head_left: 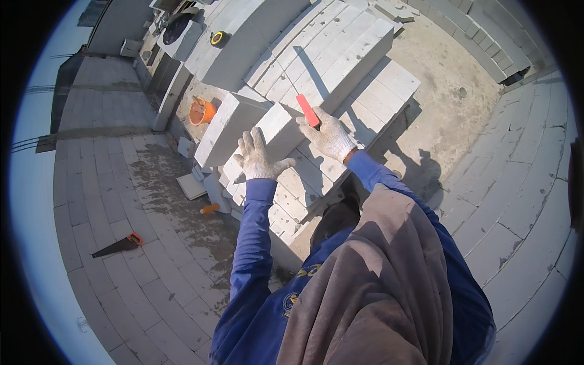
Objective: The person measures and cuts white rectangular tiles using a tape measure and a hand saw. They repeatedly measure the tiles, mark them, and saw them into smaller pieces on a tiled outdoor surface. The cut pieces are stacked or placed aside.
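Observation:
My right hand (328, 135), in a white knit glove, is closed around the red handle of a hand saw (308, 111). The saw's blade shows almost edge-on as a thin line running up and away over the pale blocks, and a broad dark shadow falls beside it. My left hand (258, 157), gloved too, lies with fingers spread on a short white block (277, 129). That block rests on a stack of similar blocks (313, 173). Left of it stands another white block (226, 129), tilted in view.
An orange bucket (202, 112) stands left of the stack. A yellow-and-black tape measure (218, 39) lies on a large block farther off. Another saw (118, 245) with an orange handle rests on the block wall (164, 292) at left. A second block wall (517, 182) curves along the right.

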Motion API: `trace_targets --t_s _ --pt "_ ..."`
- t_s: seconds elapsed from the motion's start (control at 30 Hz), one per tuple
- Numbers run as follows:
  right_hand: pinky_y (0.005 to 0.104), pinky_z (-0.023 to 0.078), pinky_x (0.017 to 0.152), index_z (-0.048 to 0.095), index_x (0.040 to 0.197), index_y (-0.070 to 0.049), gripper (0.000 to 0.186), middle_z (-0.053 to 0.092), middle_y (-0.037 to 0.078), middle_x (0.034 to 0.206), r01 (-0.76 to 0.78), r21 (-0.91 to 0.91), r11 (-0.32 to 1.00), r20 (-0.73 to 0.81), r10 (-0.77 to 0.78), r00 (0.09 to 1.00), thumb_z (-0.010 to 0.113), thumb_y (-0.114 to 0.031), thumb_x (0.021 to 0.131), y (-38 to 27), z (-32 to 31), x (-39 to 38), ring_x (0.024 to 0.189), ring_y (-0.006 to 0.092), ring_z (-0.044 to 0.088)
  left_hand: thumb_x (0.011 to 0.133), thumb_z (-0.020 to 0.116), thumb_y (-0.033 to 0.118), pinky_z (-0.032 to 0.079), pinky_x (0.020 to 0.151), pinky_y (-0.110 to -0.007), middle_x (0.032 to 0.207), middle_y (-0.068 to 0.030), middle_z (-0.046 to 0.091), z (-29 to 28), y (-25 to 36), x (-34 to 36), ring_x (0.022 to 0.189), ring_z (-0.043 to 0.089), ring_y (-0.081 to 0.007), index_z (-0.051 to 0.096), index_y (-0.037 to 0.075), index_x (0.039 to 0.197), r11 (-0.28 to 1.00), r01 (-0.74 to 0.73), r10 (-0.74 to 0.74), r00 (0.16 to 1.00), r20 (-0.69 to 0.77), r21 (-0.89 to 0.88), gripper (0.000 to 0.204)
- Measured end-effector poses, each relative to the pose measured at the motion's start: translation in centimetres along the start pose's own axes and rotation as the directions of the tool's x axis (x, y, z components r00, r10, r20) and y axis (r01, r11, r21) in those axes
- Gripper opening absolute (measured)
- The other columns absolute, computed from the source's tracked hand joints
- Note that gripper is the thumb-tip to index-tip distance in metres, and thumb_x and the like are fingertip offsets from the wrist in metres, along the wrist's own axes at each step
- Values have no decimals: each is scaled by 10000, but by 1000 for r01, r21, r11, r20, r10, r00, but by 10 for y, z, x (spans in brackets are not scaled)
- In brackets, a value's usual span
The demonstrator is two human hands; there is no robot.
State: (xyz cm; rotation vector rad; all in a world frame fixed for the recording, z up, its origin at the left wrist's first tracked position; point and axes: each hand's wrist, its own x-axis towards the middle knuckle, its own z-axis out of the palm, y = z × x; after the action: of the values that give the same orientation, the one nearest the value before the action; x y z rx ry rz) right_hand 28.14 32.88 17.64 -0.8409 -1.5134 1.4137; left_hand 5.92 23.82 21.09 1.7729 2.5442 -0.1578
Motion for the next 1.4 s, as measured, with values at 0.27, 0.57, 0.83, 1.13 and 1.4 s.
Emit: trace_targets --t_s 0.27,0.57,0.83,1.13,1.4 --pt "435 550 645 674 966 -57 237 685 181 766 -227 -293 929 -112 202 973 755 -279 986 -38 -58 -124 754 428 709 607 953 661 389 1185 -547 1485 -184 567 15 -24 57 1395 525 -381 462 109 1547 998 22 -19 999 -39 60 1195" --pt "447 558 615 714 964 -70 230 710 180 773 -149 -193 970 -59 140 988 756 -295 987 -42 -37 -150 714 391 715 600 984 581 403 1159 -541 1406 -180 613 19 -9 36 1347 567 -384 498 95 1500 998 56 -53 995 -80 36 1132" --pt "477 546 591 700 887 -60 320 689 209 730 -281 -256 925 -35 282 959 742 -361 986 -73 -45 -86 682 428 691 597 992 535 412 1158 -525 1397 -171 617 20 -7 34 1345 568 -379 506 104 1487 999 41 -36 991 -127 31 1102" --pt "463 534 591 684 863 -69 361 674 188 709 -219 -377 900 -3 235 972 690 -395 1017 -73 -55 -84 692 417 692 614 976 546 366 1194 -519 1382 -164 629 20 -7 35 1346 563 -374 528 113 1477 998 60 -57 993 -106 23 1065" --pt "471 547 630 689 876 -54 372 683 205 757 -299 -395 869 82 358 930 686 -396 1021 -42 -64 -106 751 440 693 654 945 577 371 1189 -527 1406 -180 615 15 -5 34 1360 547 -393 522 113 1484 998 56 -55 996 -72 7 1041"
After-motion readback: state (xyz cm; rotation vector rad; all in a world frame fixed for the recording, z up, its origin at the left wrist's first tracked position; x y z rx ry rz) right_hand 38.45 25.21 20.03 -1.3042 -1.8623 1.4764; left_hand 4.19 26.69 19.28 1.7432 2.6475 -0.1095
